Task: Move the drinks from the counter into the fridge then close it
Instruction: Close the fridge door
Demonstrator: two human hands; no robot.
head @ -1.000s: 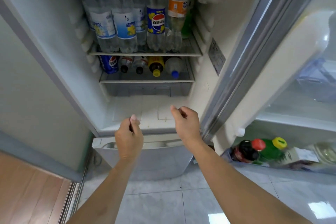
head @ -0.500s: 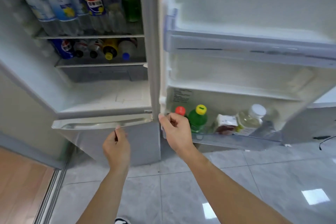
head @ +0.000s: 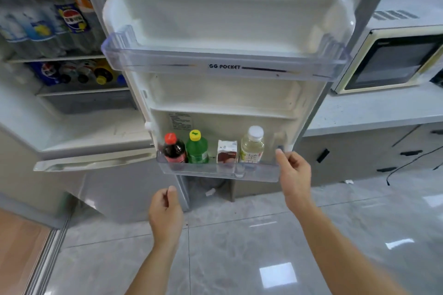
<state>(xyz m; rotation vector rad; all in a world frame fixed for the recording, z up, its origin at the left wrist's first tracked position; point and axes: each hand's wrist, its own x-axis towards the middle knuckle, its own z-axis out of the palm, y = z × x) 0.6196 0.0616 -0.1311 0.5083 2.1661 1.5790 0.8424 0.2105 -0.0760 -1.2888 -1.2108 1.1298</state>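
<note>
My fingers (head: 282, 158) of the right hand (head: 296, 175) are bent around the right end of the lower door bin (head: 215, 170), the thumb near its front corner, so this hand has the door (head: 227, 19) and can swing it; I judge this end is good because it is far from the hinge side. My left hand (head: 165, 211) is loosely curled, thumb up, and it holds nothing; it hangs in the air below the left end of the bin, apart from it. The drinks are already in the fridge (head: 79, 132): a dark bottle (head: 174, 149), a green bottle (head: 197, 147), a carton (head: 227, 153) and a clear bottle (head: 252, 145) stand upright in a row in the bin, close together, so they should not fall when the door moves. More bottles (head: 69, 19) stand on the shelf inside, and others lie under them. The counter (head: 374, 112) at the right carries only a microwave (head: 393, 60), as far as I see. The upper bin (head: 223, 64) is without anything in it. The floor (head: 239, 258) before me is free, so the door has room to swing shut. I think only the closing is left.
</note>
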